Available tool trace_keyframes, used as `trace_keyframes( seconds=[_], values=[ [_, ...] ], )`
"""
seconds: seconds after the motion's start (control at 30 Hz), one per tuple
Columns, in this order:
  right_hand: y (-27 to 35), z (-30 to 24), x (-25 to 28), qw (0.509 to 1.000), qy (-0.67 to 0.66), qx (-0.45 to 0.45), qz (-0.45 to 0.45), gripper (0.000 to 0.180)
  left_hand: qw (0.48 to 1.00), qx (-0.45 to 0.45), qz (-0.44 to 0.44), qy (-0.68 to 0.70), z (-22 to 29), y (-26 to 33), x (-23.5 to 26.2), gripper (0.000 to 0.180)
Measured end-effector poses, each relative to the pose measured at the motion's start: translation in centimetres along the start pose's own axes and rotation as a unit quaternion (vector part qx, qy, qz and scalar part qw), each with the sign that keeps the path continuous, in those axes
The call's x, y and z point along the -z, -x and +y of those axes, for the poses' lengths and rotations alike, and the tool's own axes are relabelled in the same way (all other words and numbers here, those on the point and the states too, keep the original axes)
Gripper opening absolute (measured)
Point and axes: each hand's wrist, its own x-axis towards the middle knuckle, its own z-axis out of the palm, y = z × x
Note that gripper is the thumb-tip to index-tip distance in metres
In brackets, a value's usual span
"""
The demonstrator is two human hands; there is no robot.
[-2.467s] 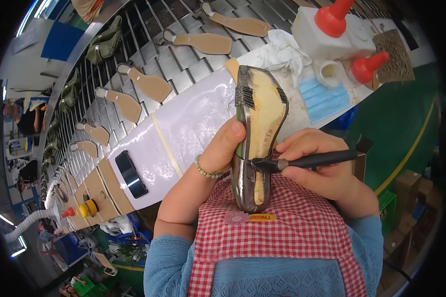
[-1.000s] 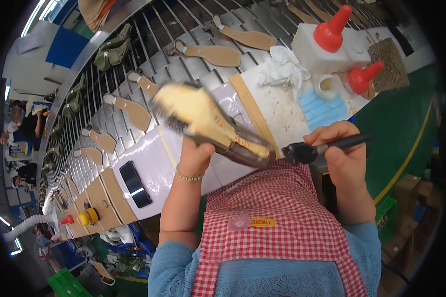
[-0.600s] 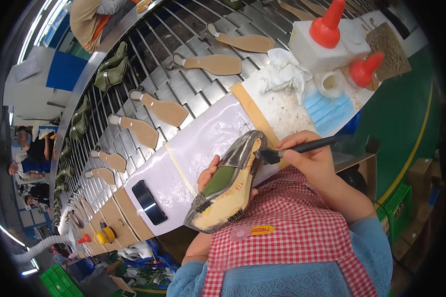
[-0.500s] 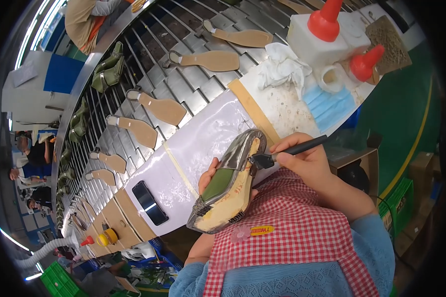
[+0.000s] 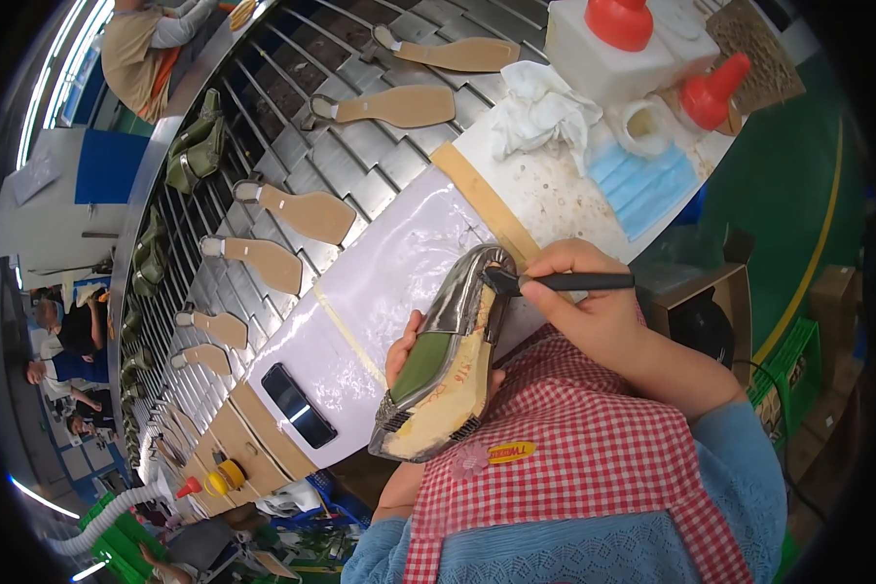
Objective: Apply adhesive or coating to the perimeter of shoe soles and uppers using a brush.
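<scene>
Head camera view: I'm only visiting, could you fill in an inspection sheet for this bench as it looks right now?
Surface: glossy white bench top, speckled at its far end.
Job's things: unfinished shoe, sole side up; black brush, bristles at the shoe's heel end.
Clutter: white rag, blue face mask, two red-capped containers, black phone.
Grippers: left hand holds the shoe; right hand grips the brush.
Cables: a dark lead at right.
Surroundings: slatted conveyor carrying tan insoles; other people at left.
</scene>
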Motion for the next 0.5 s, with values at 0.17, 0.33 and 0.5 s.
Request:
trace_keyframes(
  seconds=[0.17, 0.33, 0.5],
  values=[
    [0.1, -0.8, 0.0, 0.982, 0.077, 0.162, -0.063, 0.018, 0.989, -0.047, -0.072, -0.116, 0.1, -0.3, 0.7, 0.115],
    [0.4, -1.4, -0.4, 0.988, 0.033, 0.117, -0.095, 0.016, 0.997, -0.055, -0.015, -0.058, -0.7, 0.0, 0.3, 0.113],
    [0.4, -1.4, -0.4, 0.986, 0.0, 0.104, -0.128, 0.016, 0.994, -0.051, -0.007, -0.096, -0.3, -0.1, 0.1, 0.11]
  ],
)
